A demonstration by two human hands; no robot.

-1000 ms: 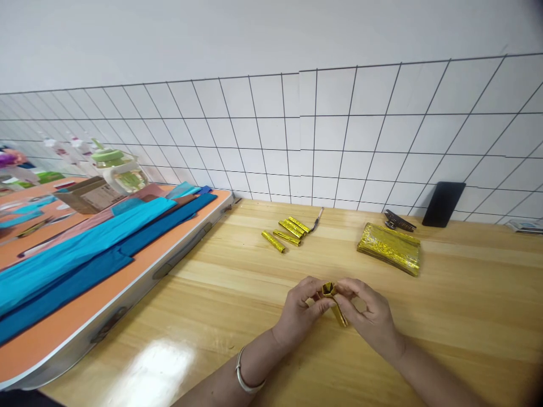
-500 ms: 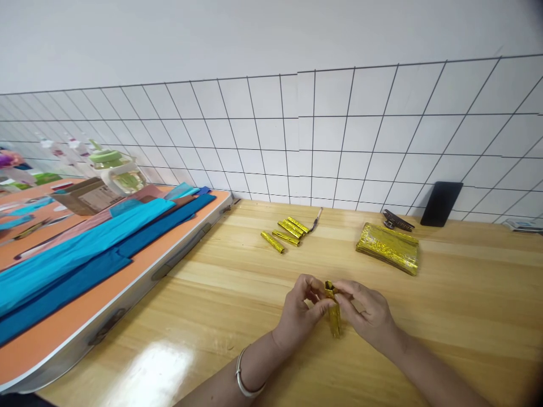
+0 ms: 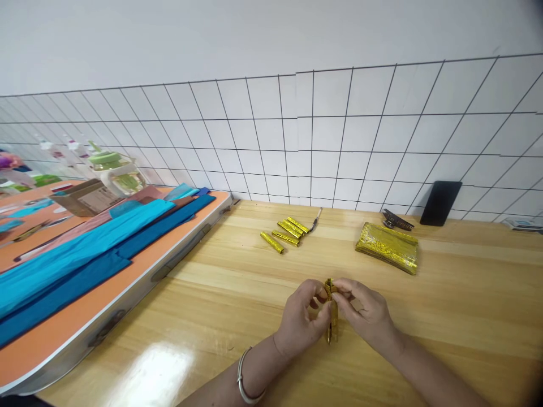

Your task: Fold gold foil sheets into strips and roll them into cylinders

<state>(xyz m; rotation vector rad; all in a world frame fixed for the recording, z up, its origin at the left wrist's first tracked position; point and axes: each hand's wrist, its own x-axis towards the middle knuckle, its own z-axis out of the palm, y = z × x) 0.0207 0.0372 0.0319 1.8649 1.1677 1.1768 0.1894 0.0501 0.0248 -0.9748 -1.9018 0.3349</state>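
Note:
Between my two hands is a narrow folded strip of shiny gold foil paper (image 3: 334, 322), its long end pointing down towards me. My left hand (image 3: 303, 314) pinches its upper left side with thumb and fingers. On the upper right side, the fingertips of my right hand (image 3: 365, 308) close on the same strip. The top end shows a small dark opening between the fingertips. Farther back lie several folded gold foil strips (image 3: 285, 238) in a loose group. To the right rests a stack of flat gold foil sheets (image 3: 387, 247).
A pen (image 3: 316, 219) lies by the folded strips. Behind the stack are a dark clip-like object (image 3: 397, 220) and a black phone (image 3: 441, 203) leaning on the tiled wall. At left, an orange-topped table (image 3: 139, 274) holds blue cloth-like strips (image 3: 127, 232), a cardboard box (image 3: 87, 196) and a green-lidded jug (image 3: 123, 172).
The gold strip has turned slightly and its top end looks pressed narrower. My left fingers have shifted a little along it; the things on the table stay put.

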